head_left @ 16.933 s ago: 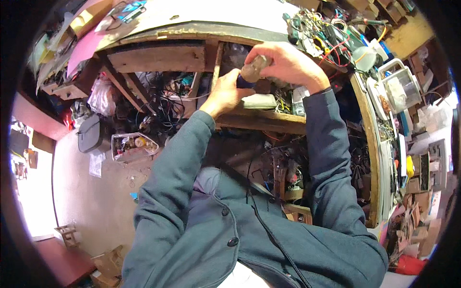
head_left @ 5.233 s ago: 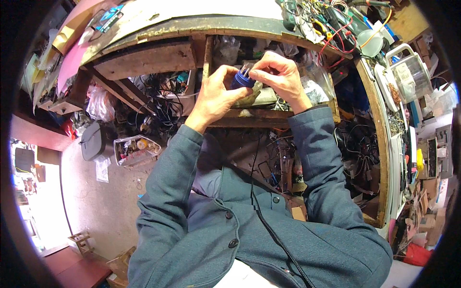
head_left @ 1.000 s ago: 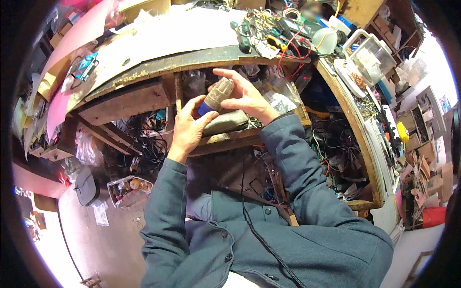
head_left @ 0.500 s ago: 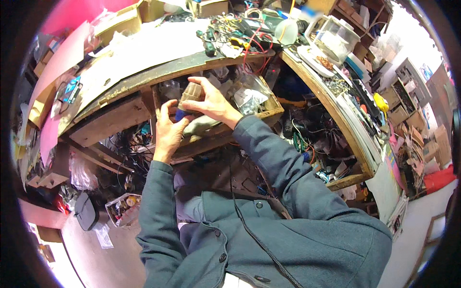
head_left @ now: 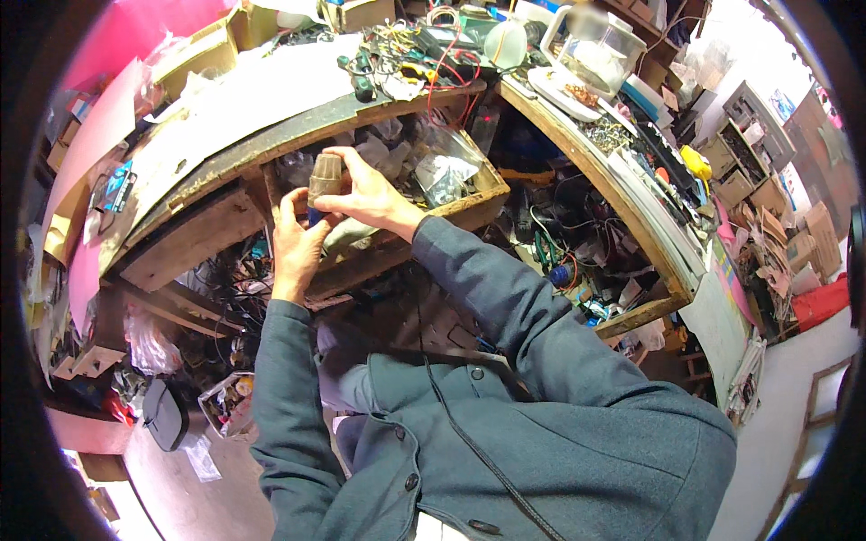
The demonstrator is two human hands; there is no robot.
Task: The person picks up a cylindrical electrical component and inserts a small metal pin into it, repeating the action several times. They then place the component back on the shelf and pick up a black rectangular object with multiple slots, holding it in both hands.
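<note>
Above the open drawer I hold a small bottle-shaped thing (head_left: 326, 174) with a stepped tan top and a blue lower part. It stands roughly upright; its exact kind is unclear. My left hand (head_left: 298, 245) is closed round the blue lower end, which its fingers mostly hide. From the right, my right hand (head_left: 372, 197) grips the tan part with thumb and fingers. Directly behind and below both hands lies the wooden drawer (head_left: 487, 200), filled with clear plastic bags (head_left: 444, 180) and small parts.
A worktop with a white sheet (head_left: 262, 99) runs along the far side. Tangled wires and tools (head_left: 410, 59) lie on it. At right, a wooden-framed compartment (head_left: 651, 311) holds cables and parts. A clear plastic container (head_left: 591, 56) stands at the back. A crate (head_left: 230, 406) sits low at left.
The whole view has shifted slightly. My right index finger has come down from over the tan top to its side, and the thing now stands more upright. Both hands still hold it.
</note>
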